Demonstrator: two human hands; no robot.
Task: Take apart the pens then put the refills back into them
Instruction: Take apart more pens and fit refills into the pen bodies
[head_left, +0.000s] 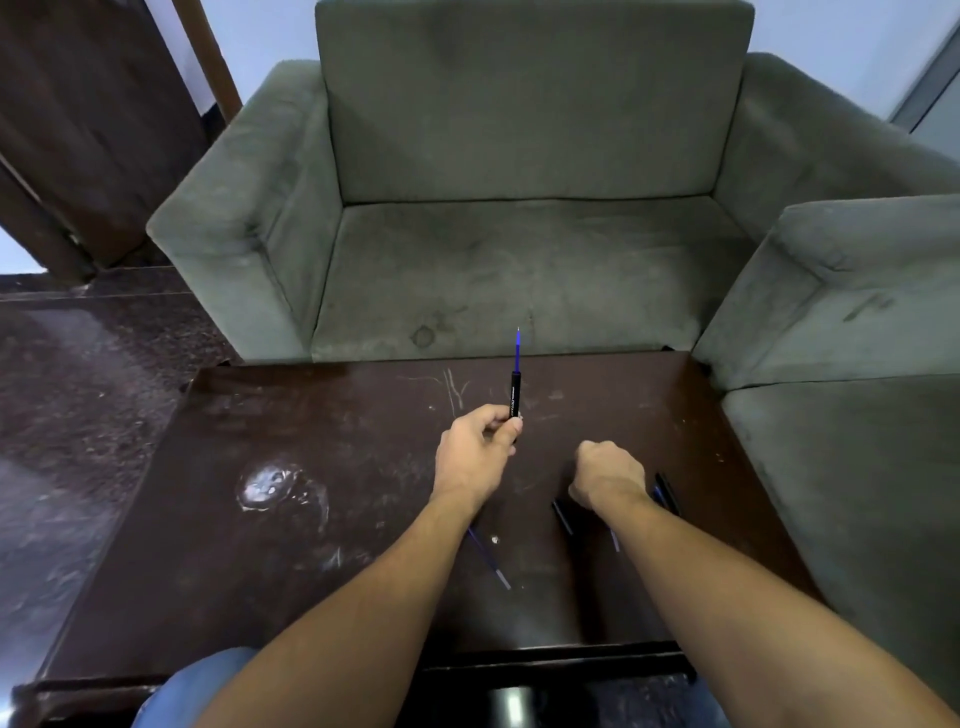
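My left hand (475, 452) grips a black pen barrel (515, 395) upright above the dark table, and a blue refill (518, 348) sticks out of its top. My right hand (608, 475) rests on the table as a closed fist over pen parts; whether it holds one is hidden. A black pen piece (562, 515) lies just left of that wrist. More black and blue pen parts (666, 491) lie to its right. A loose blue refill (488, 558) lies under my left forearm, and another refill end (615, 540) peeks out beside my right forearm.
The dark wooden table (311, 519) is scratched and has a whitish smear (270, 486) at left. A grey-green armchair (519, 208) stands right behind the table, a second sofa (857, 364) along its right side. Dark floor lies to the left.
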